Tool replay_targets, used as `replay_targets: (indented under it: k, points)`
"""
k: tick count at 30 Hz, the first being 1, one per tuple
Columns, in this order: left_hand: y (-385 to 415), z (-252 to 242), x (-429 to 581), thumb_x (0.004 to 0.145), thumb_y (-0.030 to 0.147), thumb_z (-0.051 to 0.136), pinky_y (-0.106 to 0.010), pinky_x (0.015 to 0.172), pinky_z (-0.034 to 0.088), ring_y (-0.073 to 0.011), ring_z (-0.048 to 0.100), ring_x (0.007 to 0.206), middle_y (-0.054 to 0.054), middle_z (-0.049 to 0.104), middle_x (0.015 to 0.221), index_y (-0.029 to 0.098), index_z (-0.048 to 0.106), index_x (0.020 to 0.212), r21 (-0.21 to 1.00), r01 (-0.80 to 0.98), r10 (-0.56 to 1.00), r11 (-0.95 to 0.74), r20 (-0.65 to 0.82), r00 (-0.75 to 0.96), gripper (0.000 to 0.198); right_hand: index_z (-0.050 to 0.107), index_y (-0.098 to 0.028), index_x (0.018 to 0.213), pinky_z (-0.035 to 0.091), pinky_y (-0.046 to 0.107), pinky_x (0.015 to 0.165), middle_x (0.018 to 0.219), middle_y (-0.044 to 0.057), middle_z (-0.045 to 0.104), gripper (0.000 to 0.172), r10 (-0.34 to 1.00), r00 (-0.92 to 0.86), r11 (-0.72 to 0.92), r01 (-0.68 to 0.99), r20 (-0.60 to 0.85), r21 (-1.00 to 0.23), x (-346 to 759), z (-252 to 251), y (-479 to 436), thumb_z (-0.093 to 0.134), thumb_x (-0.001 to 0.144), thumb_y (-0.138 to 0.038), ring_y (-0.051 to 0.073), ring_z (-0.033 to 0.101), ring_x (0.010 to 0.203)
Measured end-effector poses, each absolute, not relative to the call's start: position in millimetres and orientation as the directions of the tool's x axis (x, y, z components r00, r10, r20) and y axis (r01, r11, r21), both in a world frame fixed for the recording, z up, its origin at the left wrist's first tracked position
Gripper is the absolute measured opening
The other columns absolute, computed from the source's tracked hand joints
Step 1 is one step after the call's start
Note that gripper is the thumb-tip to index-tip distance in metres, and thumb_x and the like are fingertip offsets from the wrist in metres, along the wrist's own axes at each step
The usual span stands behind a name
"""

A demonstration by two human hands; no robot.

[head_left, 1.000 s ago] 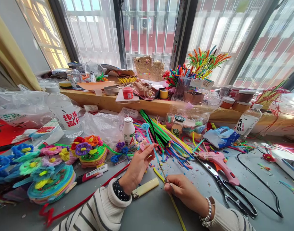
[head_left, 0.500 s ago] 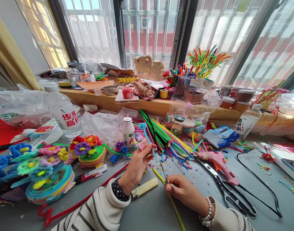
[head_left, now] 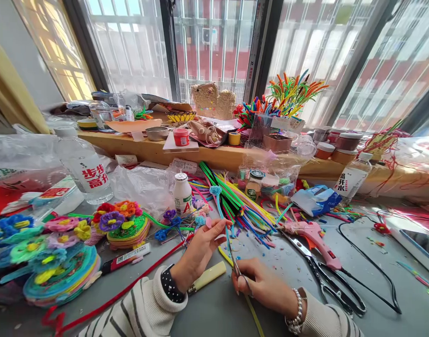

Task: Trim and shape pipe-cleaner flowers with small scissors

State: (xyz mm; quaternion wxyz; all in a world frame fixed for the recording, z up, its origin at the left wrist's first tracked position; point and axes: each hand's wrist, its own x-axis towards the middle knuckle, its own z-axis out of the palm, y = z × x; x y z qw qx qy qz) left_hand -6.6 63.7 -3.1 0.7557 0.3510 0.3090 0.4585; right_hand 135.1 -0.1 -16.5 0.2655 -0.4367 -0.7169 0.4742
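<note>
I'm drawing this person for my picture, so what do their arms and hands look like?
Both hands are bare, with no gloves. Above the left hand is a cream sleeve with dark stripes and a ribbed cuff; a black cuff with white dots peeks out. Above the right hand is a matching cream sleeve, plus a shiny, silvery beaded bracelet.

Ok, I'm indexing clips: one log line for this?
left hand holds light-blue pipe cleaner; right hand holds small scissors, tips near pipe cleaner; nearby: glue gun
</note>
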Motion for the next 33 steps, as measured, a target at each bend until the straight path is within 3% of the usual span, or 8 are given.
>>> replay_targets:
  k: [6,24,33]
  points:
    - [64.7,-2.9,-6.3,0.060,0.024,0.066,-0.020,0.062,0.036,-0.0090,0.049,0.067,0.001,0.060,0.072,0.017,0.065,0.067,0.790,-0.510,0.912,0.342,-0.148,0.382,0.010,0.037,-0.016,0.052,0.025,0.020,0.044,0.048,-0.003,0.036,0.058,0.917,-0.396,0.135,0.394,-0.035,-0.909,131.8,-20.0,1.3,0.032,0.061,-0.073,0.008,0.030,0.047]
    - [65.4,0.4,-6.3,0.063,0.022,0.064,-0.018,0.057,0.034,-0.0065,0.048,0.059,0.002,0.060,0.067,0.018,0.066,0.067,0.776,-0.557,0.929,0.295,-0.095,0.359,0.007,0.036,-0.016,0.047,0.024,0.019,0.041,0.044,-0.005,0.032,0.055,0.933,-0.361,0.162,0.405,0.006,-0.900,131.8,-23.5,1.8,0.037,0.064,-0.068,0.007,0.028,0.043]
    - [63.8,3.3,-8.4,0.063,0.023,0.064,-0.019,0.058,0.036,-0.0064,0.048,0.060,0.002,0.058,0.064,0.015,0.066,0.067,0.747,-0.574,0.917,0.337,-0.123,0.379,0.009,0.046,-0.015,0.053,0.028,0.020,0.043,0.048,-0.002,0.041,0.063,0.880,-0.475,0.204,0.355,0.013,-0.912,135.3,-18.9,-1.1,0.023,0.065,-0.072,0.009,0.035,0.046]
